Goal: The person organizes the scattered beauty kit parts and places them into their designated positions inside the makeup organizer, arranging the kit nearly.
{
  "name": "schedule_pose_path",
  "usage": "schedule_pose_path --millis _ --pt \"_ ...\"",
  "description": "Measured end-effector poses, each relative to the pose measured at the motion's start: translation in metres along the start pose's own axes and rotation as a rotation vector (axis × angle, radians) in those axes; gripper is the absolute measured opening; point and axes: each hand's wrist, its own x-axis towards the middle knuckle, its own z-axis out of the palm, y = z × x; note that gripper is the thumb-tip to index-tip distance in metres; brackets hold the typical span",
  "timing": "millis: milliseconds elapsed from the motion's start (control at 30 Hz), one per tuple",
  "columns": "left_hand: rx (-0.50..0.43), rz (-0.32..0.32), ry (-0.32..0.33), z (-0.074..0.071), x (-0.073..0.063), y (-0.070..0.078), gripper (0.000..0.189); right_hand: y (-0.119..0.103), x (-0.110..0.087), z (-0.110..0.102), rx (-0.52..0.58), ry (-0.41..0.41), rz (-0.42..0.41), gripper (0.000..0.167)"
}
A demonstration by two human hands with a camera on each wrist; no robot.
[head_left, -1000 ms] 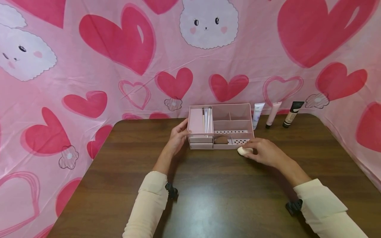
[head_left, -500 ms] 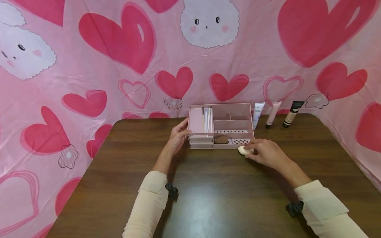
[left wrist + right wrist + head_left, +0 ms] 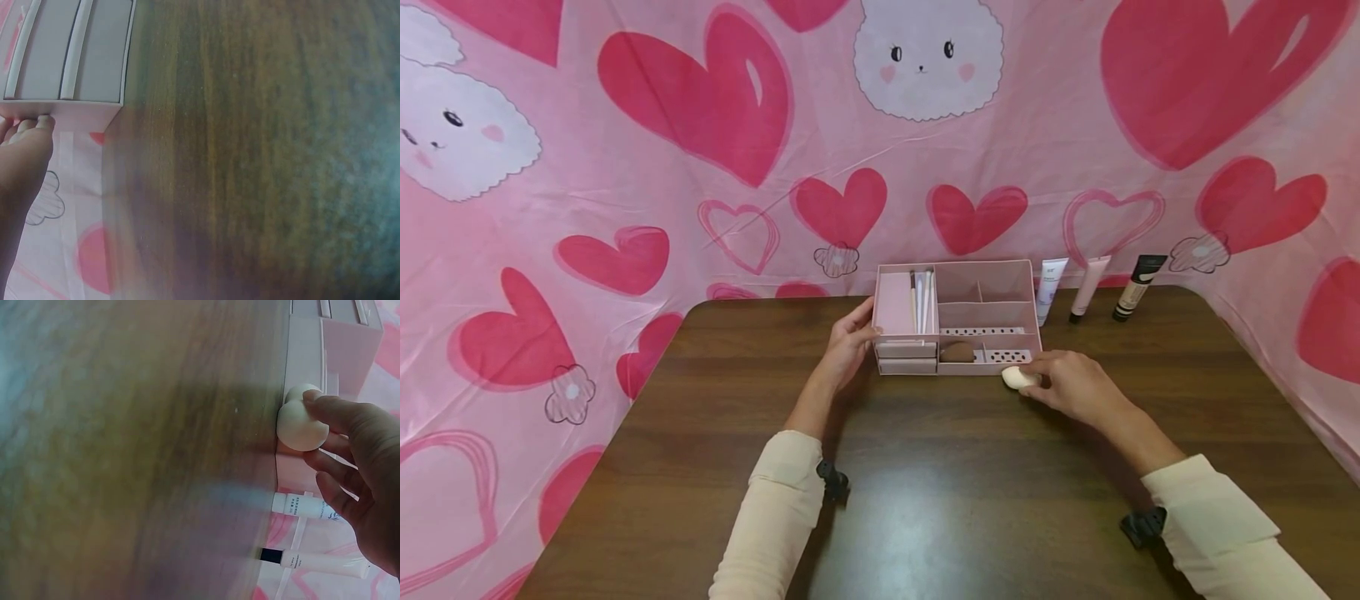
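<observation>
Thumb and fingers of the right hand (image 3: 1075, 387) pinch a smooth, waisted cream sponge (image 3: 1017, 378), right of the frame's centre, by a boxy pink organizer (image 3: 893, 304). The left hand (image 3: 847, 346) rests unclenched against its left wall; grained, glossy wood table (image 3: 910, 467) fills the lower frame.

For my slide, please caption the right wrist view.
Right hand holds a cream sponge by a pink organizer, two tubes nearby.

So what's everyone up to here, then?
A person's right hand pinches a cream, gourd-shaped item, perhaps a makeup sponge, in front of a pink organizer, near its right corner. The left hand touches the organizer's left side. Slim brushes sit in its left compartment; three tubes stand on the table to its right.
</observation>
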Motion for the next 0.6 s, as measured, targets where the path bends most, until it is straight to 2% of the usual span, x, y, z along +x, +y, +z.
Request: schedule_pose_path --millis 400,600 --pt "0.004 0.010 -0.004 -0.0004 0.0011 -0.0005 0.068 0.0018 -0.0043 -0.0008 0.083 -0.014 0.048 0.032" --pt "0.005 0.003 -0.003 -0.0010 0.0013 -0.0013 0.069 0.0030 -0.0056 0.0016 0.104 0.003 0.034 0.031"
